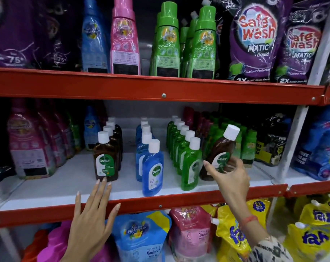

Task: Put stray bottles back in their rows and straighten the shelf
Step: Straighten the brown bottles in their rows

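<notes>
Here, white shelf [47,188] between red rails [122,86] holds bottle rows.

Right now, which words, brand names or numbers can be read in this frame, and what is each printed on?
"Dettol": front brown bottle, blue bottle, and tilted brown bottle held by the right hand.
"Safe wash MATIC Liquid", "Colour Protection", "2X": purple pouch, top shelf.
"75+": dark purple pack.
"ALL DAY FRESHNESS", "Comfort": blue pouch, bottom shelf.
"Comfort": pink pouch.
Fine print on every label: too small to read.
</notes>
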